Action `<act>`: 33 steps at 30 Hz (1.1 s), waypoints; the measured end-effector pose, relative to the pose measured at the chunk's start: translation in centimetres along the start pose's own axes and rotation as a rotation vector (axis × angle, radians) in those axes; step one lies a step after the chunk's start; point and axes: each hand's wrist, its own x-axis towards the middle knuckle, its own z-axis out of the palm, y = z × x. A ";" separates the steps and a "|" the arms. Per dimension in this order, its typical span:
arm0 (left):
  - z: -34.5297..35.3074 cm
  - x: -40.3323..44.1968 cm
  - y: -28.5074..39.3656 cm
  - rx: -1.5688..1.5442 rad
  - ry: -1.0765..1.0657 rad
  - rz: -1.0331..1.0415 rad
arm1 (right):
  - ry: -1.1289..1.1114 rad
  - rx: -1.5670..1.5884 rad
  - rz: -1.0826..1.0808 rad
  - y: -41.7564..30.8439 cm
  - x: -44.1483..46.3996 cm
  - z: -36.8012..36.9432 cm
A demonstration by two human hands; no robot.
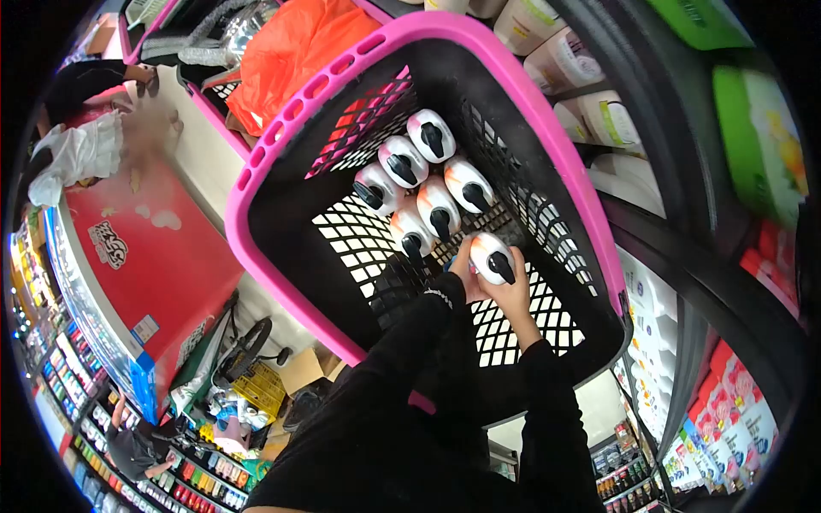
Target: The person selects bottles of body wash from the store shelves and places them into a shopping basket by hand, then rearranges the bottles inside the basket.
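Observation:
Both my hands are down inside a deep black shopping basket with a pink rim. Between them is a white pump bottle with a black pump head, seen from above. My left hand grips its left side, and my right hand wraps its right side. Just beyond, several similar bottles stand close together on the basket's mesh floor, some with orange or pink markings. The lower part of the held bottle is hidden, so I cannot tell whether it touches the floor.
Shelves of bottles and tubs run along the right. An orange-red bag fills another pink-rimmed basket at the upper left. A red display bin stands left, with a person's hand near it. Another person is at the lower-left shelves.

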 end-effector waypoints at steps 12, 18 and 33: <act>0.0 6.8 1.5 -0.060 0.043 0.168 | 0.088 0.051 -0.099 5.2 3.8 1.7; -0.5 8.3 0.8 -0.078 0.013 0.212 | 0.087 -0.014 -0.175 5.3 4.0 0.9; -0.5 4.4 1.1 0.182 0.412 0.055 | 0.020 0.192 0.001 4.9 0.8 0.6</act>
